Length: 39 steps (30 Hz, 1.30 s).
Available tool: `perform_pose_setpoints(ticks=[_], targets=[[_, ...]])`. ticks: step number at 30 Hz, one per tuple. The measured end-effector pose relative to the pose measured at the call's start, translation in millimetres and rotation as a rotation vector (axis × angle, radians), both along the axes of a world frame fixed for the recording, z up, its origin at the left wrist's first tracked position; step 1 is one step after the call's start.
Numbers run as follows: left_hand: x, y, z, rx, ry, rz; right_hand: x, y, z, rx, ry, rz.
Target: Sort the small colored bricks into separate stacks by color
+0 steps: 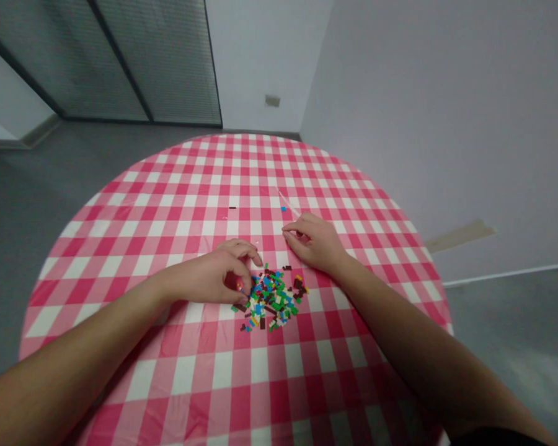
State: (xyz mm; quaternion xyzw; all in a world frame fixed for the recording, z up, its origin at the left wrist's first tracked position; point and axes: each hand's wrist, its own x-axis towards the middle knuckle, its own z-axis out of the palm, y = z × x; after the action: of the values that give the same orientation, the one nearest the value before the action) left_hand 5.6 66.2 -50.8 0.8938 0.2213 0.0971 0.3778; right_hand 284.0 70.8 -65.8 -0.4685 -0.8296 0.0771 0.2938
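A pile of small toy building bricks (272, 298) in green, blue, brown, white and yellow lies on the checked tablecloth. At its left edge is my left hand (230, 271), with thumb and fingers curved and apart, the fingertips close to the bricks. Beyond the pile to the right, my right hand (317, 243) rests near the cloth with thumb and forefinger pinched together. Whatever that pinch holds, if anything, is too small to make out. A single blue brick (283, 209) lies just past the right fingertips. Farther left sits a thin dark brown brick (232, 207).
The round table wears a red and white checked tablecloth (260, 162). A pale thin streak (287, 201) shows on the cloth beside the blue brick. White walls (423, 111) stand behind and to the right, with a glass partition (167, 59) at the back left.
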Motion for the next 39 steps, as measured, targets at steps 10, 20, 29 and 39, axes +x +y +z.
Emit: perform_pose_setpoints(ticks=[10, 20, 29, 39], targets=[[-7, 8, -2.4, -0.097, 0.000, -0.020, -21, -32, 22, -0.329, -0.133, 0.482], [-8, 10, 0.1, -0.123, -0.038, -0.042, -25, -37, 33, -0.469, -0.233, 0.459], [-7, 8, -5.0, -0.101, -0.025, -0.009, -24, -37, 36, -0.493, -0.250, 0.411], [-2, 3, -3.2, -0.022, 0.002, 0.005, -26, -36, 33, -0.440, -0.334, 0.423]])
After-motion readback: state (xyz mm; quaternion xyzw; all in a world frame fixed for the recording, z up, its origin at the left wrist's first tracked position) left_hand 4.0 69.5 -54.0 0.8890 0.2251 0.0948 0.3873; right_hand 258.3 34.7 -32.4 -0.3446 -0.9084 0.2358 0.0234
